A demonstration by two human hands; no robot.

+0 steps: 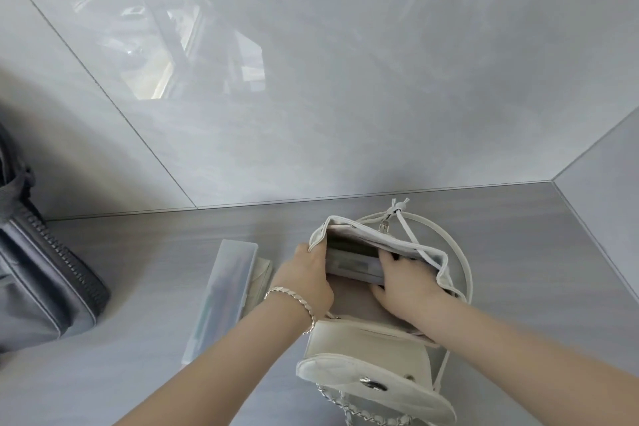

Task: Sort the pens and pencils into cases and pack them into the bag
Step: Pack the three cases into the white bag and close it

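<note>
A cream-white bag [366,353] lies on the grey counter with its mouth wide open and its flap folded toward me. My left hand [304,284] grips the left rim of the opening and holds it apart. My right hand [404,282] reaches inside the bag and rests on a translucent pencil case [352,268] that sits partly in the opening. A second translucent case [226,290] with pens or pencils inside lies on the counter left of the bag, on top of a pale flat item [261,278].
A dark grey zipped bag [38,273] stands at the left edge of the counter. A glossy tiled wall [311,79] rises directly behind the counter. The cream-white bag's drawstring [401,214] and strap loop out behind it, and its chain [352,411] hangs at the front.
</note>
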